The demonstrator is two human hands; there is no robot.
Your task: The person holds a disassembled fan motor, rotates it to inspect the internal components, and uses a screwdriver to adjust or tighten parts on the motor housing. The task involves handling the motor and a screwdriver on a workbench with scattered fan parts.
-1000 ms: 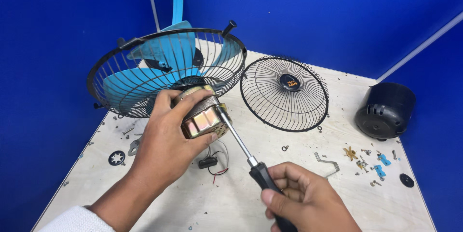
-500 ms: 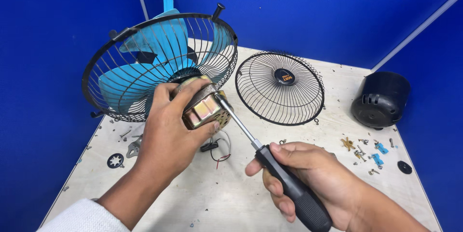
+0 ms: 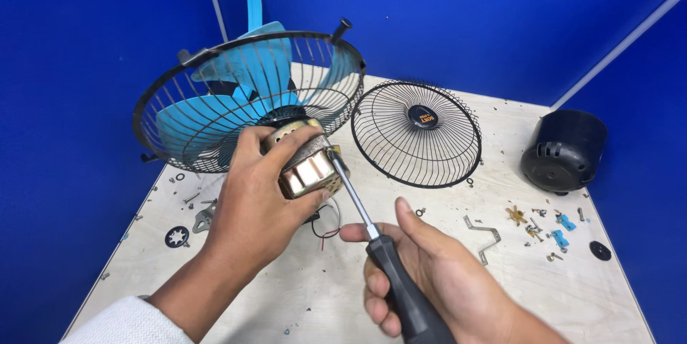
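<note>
**Motor gripped, screwdriver at its rim**

Together we worked over the pale wooden table (image 3: 429, 301); our left hand (image 3: 254, 215) was clamped around the metal fan motor (image 3: 304, 165), fingers curled over its top, holding it just above the table's middle; our right hand (image 3: 436, 279) was closed on the black handle of the screwdriver (image 3: 372, 237), whose steel shaft ran up and left until its tip met the motor's right rim; behind the motor, toward the far left corner, the rear guard (image 3: 215, 101) still carried the light blue blades (image 3: 236, 101); the loose front grille (image 3: 416, 134) lay flat near the far edge; a black motor cover (image 3: 565, 151) sat by the right edge, with small screws and blue clips (image 3: 562, 229) scattered in front of it; a bent metal bracket (image 3: 483, 238) lay near our right hand.
</note>
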